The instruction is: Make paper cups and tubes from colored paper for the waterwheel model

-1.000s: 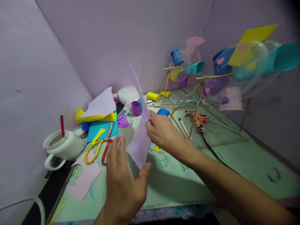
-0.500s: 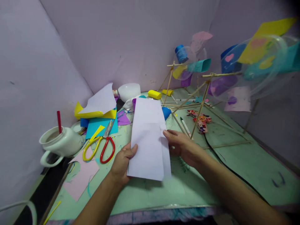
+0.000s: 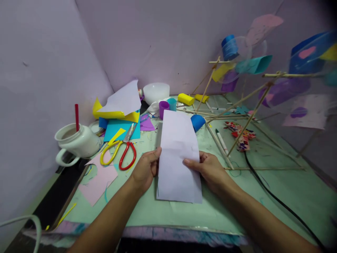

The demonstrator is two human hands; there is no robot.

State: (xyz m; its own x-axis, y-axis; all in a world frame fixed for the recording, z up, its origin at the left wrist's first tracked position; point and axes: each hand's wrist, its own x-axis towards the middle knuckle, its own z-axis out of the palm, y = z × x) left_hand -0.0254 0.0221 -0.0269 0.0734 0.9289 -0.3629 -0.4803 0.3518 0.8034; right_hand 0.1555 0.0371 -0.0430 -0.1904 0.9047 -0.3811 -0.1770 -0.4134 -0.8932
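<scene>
Centrally in the frame, the paper [image 3: 176, 140] is gripped at its left edge by the left hand [image 3: 147, 167] and its right by the right hand [image 3: 209, 168], above the desk [image 3: 147, 215].

Worn on the head, the camera looks forward and down across the table [image 3: 216, 218], near enough that the left hand [image 3: 145, 169] and right hand [image 3: 211, 170] sit just below mid-frame; the back wall [image 3: 168, 42] spans the top.
</scene>
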